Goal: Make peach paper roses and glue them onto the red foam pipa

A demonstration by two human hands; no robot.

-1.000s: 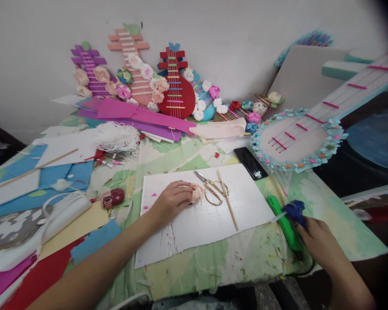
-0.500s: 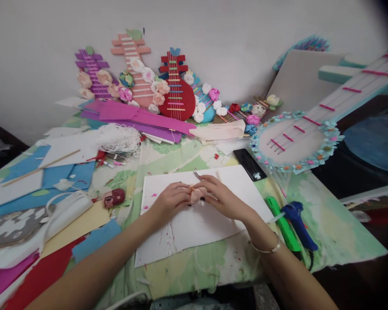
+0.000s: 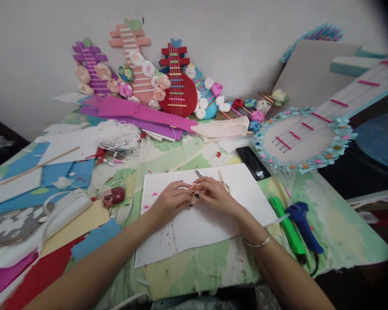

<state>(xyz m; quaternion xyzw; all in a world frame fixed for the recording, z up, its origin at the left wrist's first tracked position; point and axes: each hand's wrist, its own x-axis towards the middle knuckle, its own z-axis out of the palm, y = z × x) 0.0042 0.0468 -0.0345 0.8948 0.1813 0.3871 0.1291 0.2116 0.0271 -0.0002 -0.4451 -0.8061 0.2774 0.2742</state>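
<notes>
Over a white board (image 3: 213,224), my left hand (image 3: 172,199) and my right hand (image 3: 217,196) meet with fingertips together. Both pinch a small peach paper flower (image 3: 194,197), which the fingers mostly hide. Scissors (image 3: 199,173) lie behind my right hand, their blade tips and gold handle showing on either side of it. A thin wooden stick (image 3: 222,175) rests by the handle. Several fine white strands with red tips (image 3: 170,237) are on the board below my left hand.
To the right are a phone (image 3: 254,163), a green cutter (image 3: 288,228), a blue glue gun (image 3: 305,226) and a large flower-trimmed instrument model (image 3: 305,142). White string (image 3: 119,137) and coloured sheets (image 3: 84,172) cover the left. Decorated instrument models (image 3: 177,97) lean against the wall.
My right hand has closed in toward my left, covering more of the flower. The scissors' gold handle now shows beside it. The view has shifted slightly.
</notes>
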